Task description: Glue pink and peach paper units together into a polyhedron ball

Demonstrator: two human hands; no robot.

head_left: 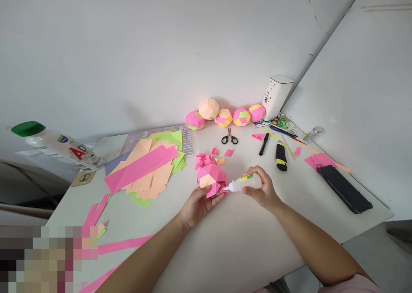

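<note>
My left hand (196, 206) grips a partly built pink and peach folded-paper ball (210, 175), thumb on its near side and fingers beneath. On the ball's right side, pink paper flaps stand open. My right hand (264, 190) is wrapped round a white glue bottle (245, 183), tilted so its nozzle points left at those flaps. Whether the nozzle touches the paper I cannot tell. Just behind the ball lie folded pink paper pieces (203, 159) and a small peach piece (219, 161).
Finished paper balls (241, 117) line the wall, with scissors (229, 137) in front. Paper sheets (144, 166) and a large white bottle (64, 147) stand left. A black marker (264, 144), cutter (281, 156), black phone case (344, 189) and white container (277, 96) occupy the right.
</note>
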